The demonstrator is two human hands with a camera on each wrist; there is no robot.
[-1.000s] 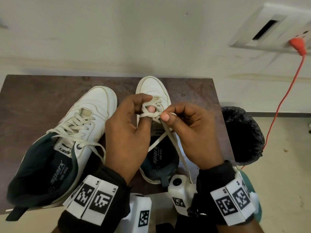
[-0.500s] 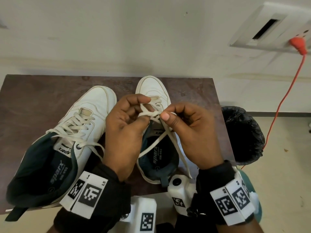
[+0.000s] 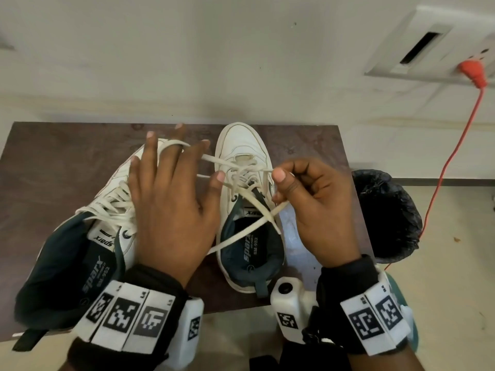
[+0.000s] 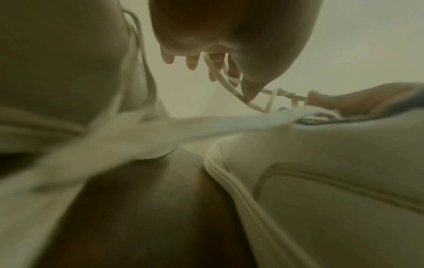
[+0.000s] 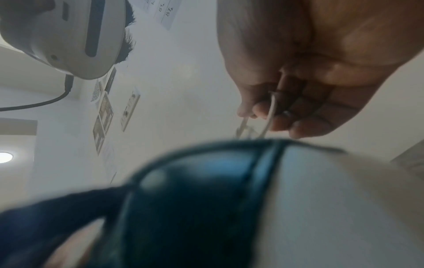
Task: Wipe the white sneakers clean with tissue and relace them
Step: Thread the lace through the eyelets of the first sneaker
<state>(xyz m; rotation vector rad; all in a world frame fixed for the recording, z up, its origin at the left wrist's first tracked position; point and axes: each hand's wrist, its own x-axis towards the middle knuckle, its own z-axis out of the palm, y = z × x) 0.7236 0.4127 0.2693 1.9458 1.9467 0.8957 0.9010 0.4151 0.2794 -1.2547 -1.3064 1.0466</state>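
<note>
While the splayed left hand (image 3: 171, 207) hooks a flat lace loop (image 3: 171, 144), the right hand (image 3: 316, 207) pinches the other strand.

The head view was evenly and softly lit, and detail was rendered sharply at its centre. A pale glare patch was recorded on the dark surface (image 3: 294, 226) beside the right sneaker (image 3: 249, 210). Straight lines were bowed toward the edges by the wide-angle lens. The left wrist view was dim and yellow-tinted; the near lace (image 4: 160, 130) and the left sneaker (image 4: 57, 72) were smeared by blur, and only the distant fingers (image 4: 191, 62) were resolved. The right wrist view was brighter and cooler; a ceiling lamp (image 5: 4, 157) was overexposed, and the near heel (image 5: 195, 190) was heavily defocused.
</note>
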